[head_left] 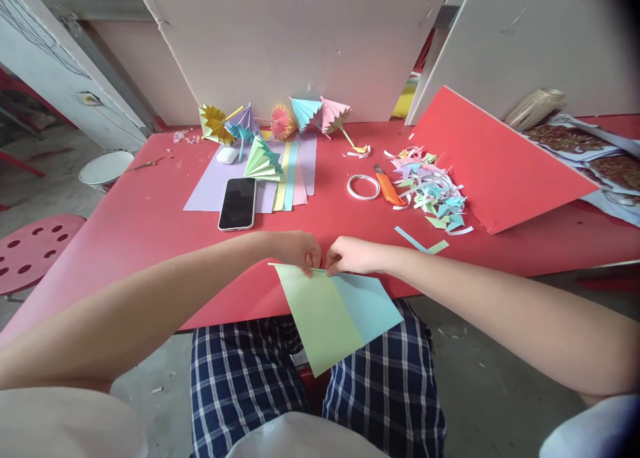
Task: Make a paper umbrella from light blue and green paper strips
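Note:
A sheet of paper, light green on the left part and light blue on the right, hangs over the table's front edge above my lap. Its far edge is folded or rolled into a narrow strip. My left hand pinches that edge near the middle, fingers bent. Just to the right, my right hand pinches the same edge, close beside the left. Both sets of fingertips partly cover the fold. A blue strip and a green strip of paper lie beyond my right wrist.
Behind my hands are a phone, coloured sheets and several folded paper umbrellas. A white tape ring, an orange cutter and a heap of paper scraps lie right of centre. A red board leans at right.

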Available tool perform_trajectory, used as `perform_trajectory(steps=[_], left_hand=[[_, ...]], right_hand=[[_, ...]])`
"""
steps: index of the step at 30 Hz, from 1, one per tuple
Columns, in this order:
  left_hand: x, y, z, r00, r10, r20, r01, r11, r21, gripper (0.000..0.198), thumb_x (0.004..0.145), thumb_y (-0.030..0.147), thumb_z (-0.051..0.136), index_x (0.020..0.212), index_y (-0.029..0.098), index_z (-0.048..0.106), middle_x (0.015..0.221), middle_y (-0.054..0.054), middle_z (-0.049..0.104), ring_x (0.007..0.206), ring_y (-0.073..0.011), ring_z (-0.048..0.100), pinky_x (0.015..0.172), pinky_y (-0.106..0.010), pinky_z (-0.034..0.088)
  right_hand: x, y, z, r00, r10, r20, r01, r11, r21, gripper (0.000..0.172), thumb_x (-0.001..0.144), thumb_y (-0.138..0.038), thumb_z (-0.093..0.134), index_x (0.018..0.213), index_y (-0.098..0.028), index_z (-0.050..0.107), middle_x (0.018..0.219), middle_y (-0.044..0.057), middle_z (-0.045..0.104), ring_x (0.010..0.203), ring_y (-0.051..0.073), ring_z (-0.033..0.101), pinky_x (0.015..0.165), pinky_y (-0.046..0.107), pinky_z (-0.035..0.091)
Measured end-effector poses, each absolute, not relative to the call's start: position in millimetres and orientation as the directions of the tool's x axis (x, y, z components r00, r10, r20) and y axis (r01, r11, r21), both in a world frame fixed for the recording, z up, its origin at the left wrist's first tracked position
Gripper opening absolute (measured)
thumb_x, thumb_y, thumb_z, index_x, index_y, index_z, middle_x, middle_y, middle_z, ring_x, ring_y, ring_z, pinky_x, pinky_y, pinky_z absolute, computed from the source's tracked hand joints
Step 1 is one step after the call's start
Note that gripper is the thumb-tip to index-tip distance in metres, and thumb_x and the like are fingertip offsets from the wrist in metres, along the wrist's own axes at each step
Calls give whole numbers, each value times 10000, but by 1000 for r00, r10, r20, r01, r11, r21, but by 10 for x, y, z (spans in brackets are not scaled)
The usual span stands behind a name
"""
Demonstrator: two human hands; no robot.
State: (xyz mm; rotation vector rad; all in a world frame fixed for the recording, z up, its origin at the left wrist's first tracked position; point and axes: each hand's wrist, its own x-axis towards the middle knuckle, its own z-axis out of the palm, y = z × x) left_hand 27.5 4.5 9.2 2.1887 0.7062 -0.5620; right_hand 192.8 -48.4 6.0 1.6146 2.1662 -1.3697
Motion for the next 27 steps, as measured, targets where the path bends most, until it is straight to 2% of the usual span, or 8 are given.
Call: perform_trajectory(steps=[8, 13, 19, 27], left_hand=[[306, -53, 123, 789, 305, -533, 599, -570, 562, 205, 727, 315, 564, 887, 227, 655, 866, -3, 653, 775, -144, 557, 633, -232, 376], [319, -105, 119, 754, 393, -526, 651, -550, 523, 180, 692, 291, 591, 843, 224, 662, 856, 0, 655, 749, -141, 559, 599, -227, 374], [296, -93, 104, 725, 421, -545, 684, -540, 492, 238, 666, 350, 613, 869, 229, 643, 873, 5, 650, 776, -149, 565, 593, -218, 387], [312, -111, 120, 720, 416, -556, 685, -557, 470, 265, 643, 374, 629, 849, 209, 614, 889, -5, 628, 798, -156, 545, 589, -217, 380]], right_hand=[[1870, -502, 91, -369, 742, -560, 840, 7, -543, 159, 601, -258, 670, 713, -169, 598, 717, 6, 602, 660, 140, 520, 523, 223, 355], [1877, -504, 98, -376, 737, -562, 831, -1, -557, 202, 588, -270, 683, 738, -170, 593, 731, 1, 594, 658, 135, 507, 525, 223, 349], [1919, -499, 101, -420, 709, -566, 823, 36, -566, 145, 682, -287, 591, 753, -176, 650, 754, 10, 625, 690, 145, 522, 555, 234, 347], [1865, -500, 60, -351, 763, -542, 862, 37, -505, 166, 604, -302, 670, 708, -176, 639, 725, 20, 626, 669, 151, 538, 512, 226, 348]])
